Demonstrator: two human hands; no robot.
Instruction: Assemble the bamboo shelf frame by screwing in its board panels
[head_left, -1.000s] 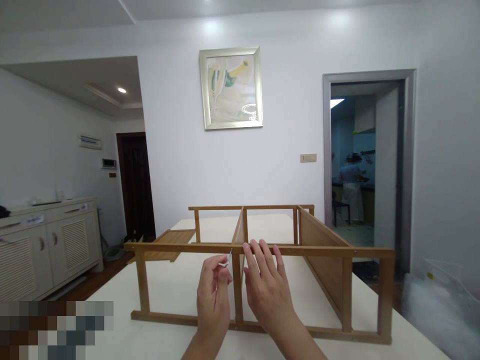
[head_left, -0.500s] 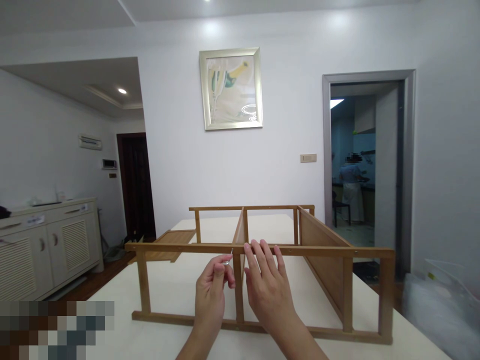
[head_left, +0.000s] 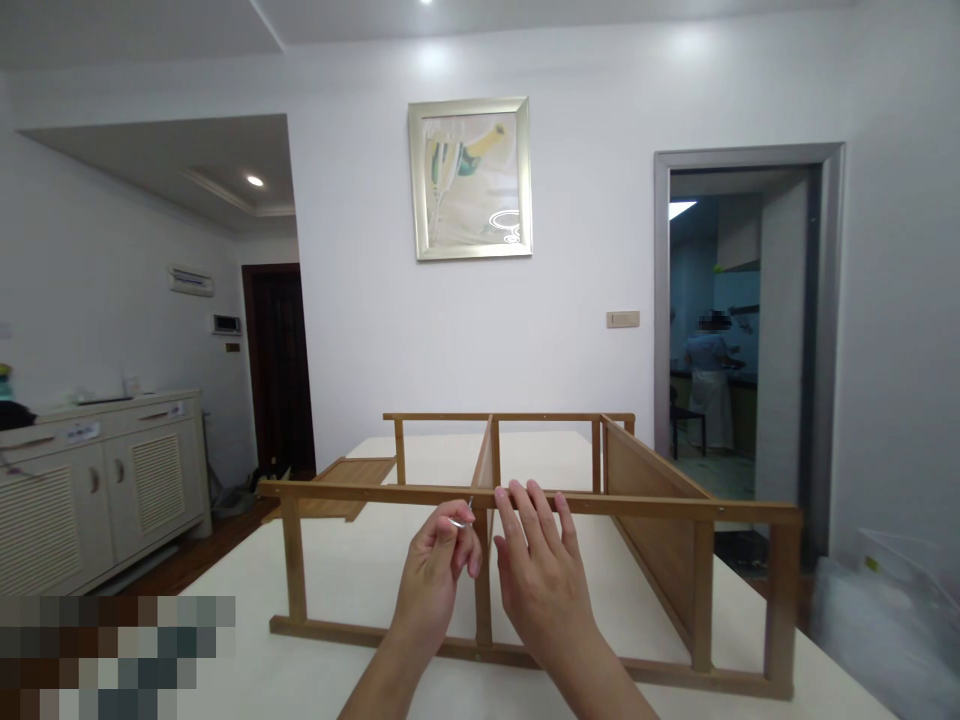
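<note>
A brown wooden shelf frame [head_left: 337, 492] lies on its side on a white table, its ladder-like side towards me. My left hand [head_left: 437, 570] is closed, pinching a small bent metal hex key [head_left: 457, 523] between thumb and fingers. The key's thin end points up at the near top rail, by the middle post [head_left: 483, 590]. Just right of that post, my right hand [head_left: 544, 580] lies with fingers stretched out and slightly apart, fingertips resting on the top rail. Whether the key sits in a screw head is too small to tell.
A loose slatted wooden panel [head_left: 367, 470] lies on the white table [head_left: 360, 570] behind the frame's left end. One shelf panel [head_left: 652, 520] spans the frame at right. Clear plastic wrapping [head_left: 870, 620] is beside the table. A person [head_left: 709, 380] stands beyond the doorway.
The view has shifted slightly, so everything sits a little further right. My left hand has turned a little with the hex key. My right hand stays on the rail.
</note>
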